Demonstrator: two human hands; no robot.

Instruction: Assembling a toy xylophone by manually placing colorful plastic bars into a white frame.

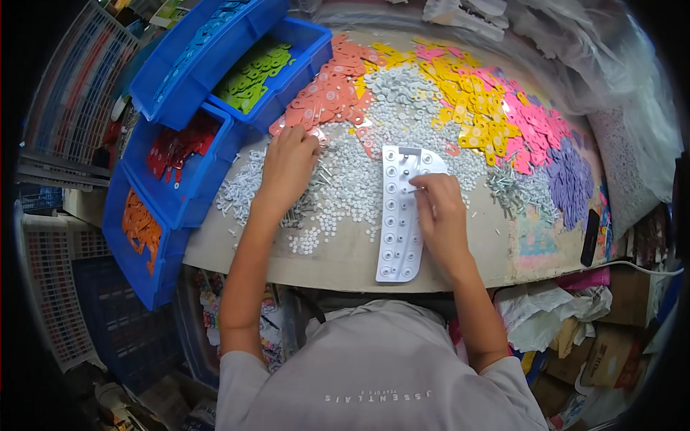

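A white plastic tray [392, 262] lies upright in front of me, with rows of round sockets and small pins standing along it. Over its upper right part, my right hand [442, 215] pinches a small metal pin [412, 190] between thumb and finger. My left hand [290, 167] is bent down at the near edge of a pile of flat coral plastic pieces [323, 97]. Its fingers are closed together, and whatever they hold is hidden. Small white round parts [352, 179] spread between my hands. Beside my left wrist lie loose metal pins [320, 176] and white parts [244, 183].
Blue bins [198, 194] on the left hold red, orange, green and blue pieces. Yellow [467, 93], pink [535, 129] and purple pieces [570, 183] cover the table's far right. A dark phone-like slab [591, 237] lies near the right edge, beside a clear bag [622, 158] of small parts.
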